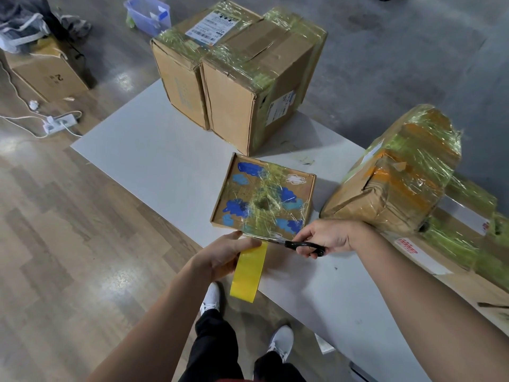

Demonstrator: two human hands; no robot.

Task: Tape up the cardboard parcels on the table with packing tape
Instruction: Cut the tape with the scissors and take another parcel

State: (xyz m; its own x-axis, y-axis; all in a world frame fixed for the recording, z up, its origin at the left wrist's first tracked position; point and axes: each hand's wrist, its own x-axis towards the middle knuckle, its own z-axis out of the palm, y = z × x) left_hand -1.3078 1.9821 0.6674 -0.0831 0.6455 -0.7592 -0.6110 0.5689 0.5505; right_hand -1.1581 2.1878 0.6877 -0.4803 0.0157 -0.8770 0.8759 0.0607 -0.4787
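Head view puts you at the white table point(154, 166). Two big cardboard boxes point(237, 78) stand side by side at its far end, both banded with clear tape. A bulging, tape-wrapped parcel point(399, 175) lies to your right. The flat square parcel point(264, 194) with the blue cloud doodles sits nearest you, its top crisscrossed with tape.

Your left hand point(228, 252) curls round the yellow tape roll point(249, 271), just off that parcel's near edge. Your right hand point(327, 238) has its fingers hooked through the black-handled scissors point(297, 244). The blades reach between roll and parcel; how far they gape, I cannot tell.

You look to be at the cut-off step. Next, keep the strip taut, close the blades cleanly, then press the loose end down.
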